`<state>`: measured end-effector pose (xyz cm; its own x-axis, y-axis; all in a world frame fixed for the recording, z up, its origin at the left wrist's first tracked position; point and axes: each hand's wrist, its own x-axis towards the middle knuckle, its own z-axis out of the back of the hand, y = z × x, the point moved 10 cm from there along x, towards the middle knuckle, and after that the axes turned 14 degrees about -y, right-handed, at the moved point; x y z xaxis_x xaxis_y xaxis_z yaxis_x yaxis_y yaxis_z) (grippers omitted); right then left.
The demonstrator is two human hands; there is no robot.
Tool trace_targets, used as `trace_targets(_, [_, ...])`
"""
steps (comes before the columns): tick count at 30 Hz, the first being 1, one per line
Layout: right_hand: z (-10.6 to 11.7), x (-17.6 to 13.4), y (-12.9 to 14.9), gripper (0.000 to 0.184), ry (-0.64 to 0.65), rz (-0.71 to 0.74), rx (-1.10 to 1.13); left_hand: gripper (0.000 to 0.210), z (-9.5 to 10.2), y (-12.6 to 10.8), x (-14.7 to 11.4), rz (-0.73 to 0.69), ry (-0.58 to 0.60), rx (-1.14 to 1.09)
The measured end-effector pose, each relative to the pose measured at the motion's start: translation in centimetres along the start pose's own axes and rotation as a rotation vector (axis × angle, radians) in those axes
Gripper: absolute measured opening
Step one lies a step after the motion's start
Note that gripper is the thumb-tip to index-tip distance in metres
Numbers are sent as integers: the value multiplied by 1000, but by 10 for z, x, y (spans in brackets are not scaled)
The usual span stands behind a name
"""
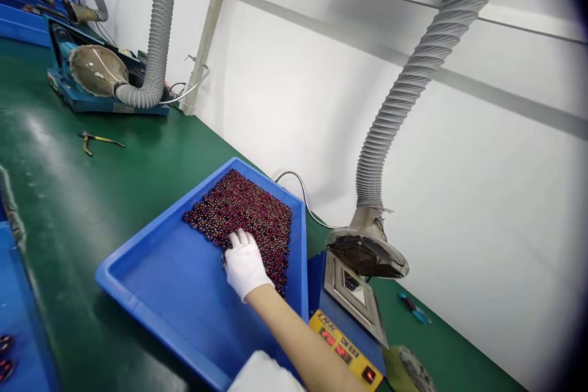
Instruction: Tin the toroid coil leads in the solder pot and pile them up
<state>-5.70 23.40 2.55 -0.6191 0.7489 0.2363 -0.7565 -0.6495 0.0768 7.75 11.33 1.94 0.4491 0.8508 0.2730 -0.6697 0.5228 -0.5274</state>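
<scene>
Head view: my right hand [247,265], fingers curled, meets the near margin of the dark round pieces [252,205] massed along the far edge of the blue tray [160,300], any grip I cannot tell, and light fingertip pressure should, I judge, best prevent scattering.
</scene>
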Motion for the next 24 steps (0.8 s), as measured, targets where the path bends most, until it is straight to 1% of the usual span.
trace_targets(2, [17, -3, -6, 25, -25, -19, -37, 18, 0, -8, 1, -45, 53, -7])
trace_targets(3, [29, -8, -10, 29, -43, -30, -46, 19, 2, -12, 0, -68, 69, -13])
trace_targets(5, [62, -25, -18, 32, -118, -56, -47, 28, 12, -19, -2, -91, 63, -25])
trace_targets(6, [84, -38, -22, 30, -196, -71, -36, 31, 19, -20, -4, -88, 48, -29])
trace_targets(8, [123, -74, -34, 26, -352, -135, 1, 35, 30, -21, -7, -72, 30, -39])
trace_targets(9, [137, -98, -43, 26, -405, -201, 15, 37, 34, -19, -8, -58, 27, -41])
trace_targets(10, [145, -123, -53, 26, -435, -289, 20, 37, 36, -18, -9, -42, 26, -40])
trace_targets(11, [147, -150, -64, 25, -438, -395, 18, 37, 37, -16, -9, -30, 30, -40])
trace_targets(12, [144, -178, -74, 23, -422, -496, 2, 37, 37, -15, -10, -21, 36, -39])
trace_targets(13, [135, -202, -79, 22, -374, -569, -18, 37, 36, -14, -10, -15, 43, -37])
trace_targets(15, [105, -242, -85, 19, -193, -669, -59, 36, 33, -13, -9, -4, 58, -28])
trace_targets(16, [91, -257, -86, 18, -125, -701, -70, 36, 33, -13, -9, 1, 66, -22])
trace_targets(17, [78, -267, -86, 18, -76, -725, -84, 35, 32, -12, -9, 8, 72, -15])
trace_targets(19, [63, -277, -85, 19, -42, -759, -130, 34, 31, -12, -8, 23, 88, -2])
trace_targets(22, [55, -275, -86, 21, -64, -804, -182, 30, 29, -12, -9, 45, 102, 15])
trace_targets(24, [55, -272, -90, 19, -128, -837, -117, 29, 29, -10, -10, 69, 96, 34])
